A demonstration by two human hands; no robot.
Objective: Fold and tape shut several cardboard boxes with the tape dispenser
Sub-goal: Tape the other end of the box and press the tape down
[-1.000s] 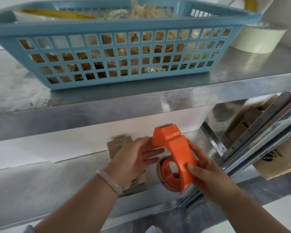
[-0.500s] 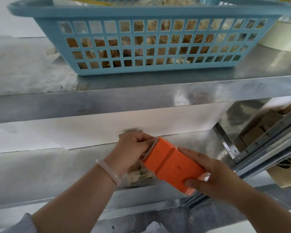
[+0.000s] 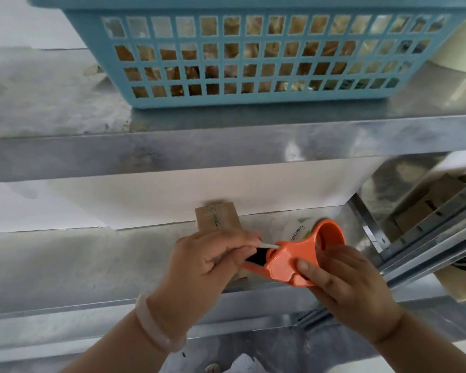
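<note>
Box (image 3: 218, 219) lies flat on the lower shelf (image 3: 92, 259), behind the dispenser (image 3: 288, 261), which my right grip (image 3: 345, 286) clasps by the body; my left grip (image 3: 205, 262) pinches the tape end (image 3: 267, 245). I reckon that sliver could slip free and snap back onto the roll

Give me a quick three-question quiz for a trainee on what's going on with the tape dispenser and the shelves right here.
1. True or false: the orange tape dispenser lies untouched, no hand on it.
2. The blue basket stands: A) on the shelf above the hands; B) on the floor; C) on a cart.
3. Fill in: the left hand pinches the ____ at the dispenser's mouth.
Key: 1 false, the right hand grips it. 2 A. 3 tape end.
</note>
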